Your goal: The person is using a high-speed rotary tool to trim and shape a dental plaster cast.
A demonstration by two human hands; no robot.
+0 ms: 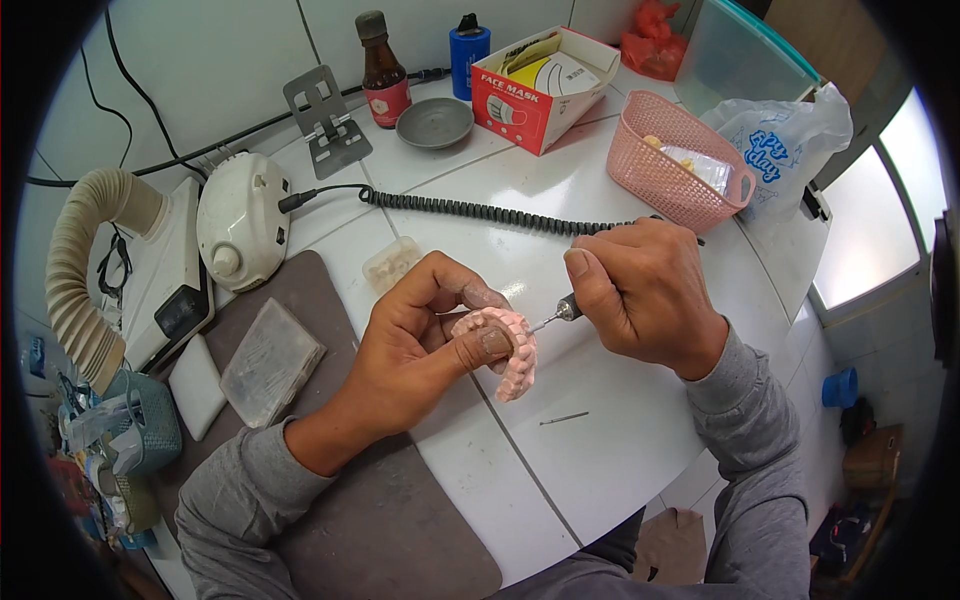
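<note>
I see bright, even daylight from the window (870,230) right of my grips, soft shadows beneath them on the surface (590,430), sharp centre, bent dark fisheye rim.

I see pink denture (505,350) with pale teeth. Pink lattice basket (672,160). Red-and-white mask box (530,95). Brown bottle (383,70), red label. Blue canister (467,52). Grey dish (434,122). Black coiled cord (480,210). Grey-brown mat (380,510). White tiled table (600,440). Grey sleeves both arms.
</note>
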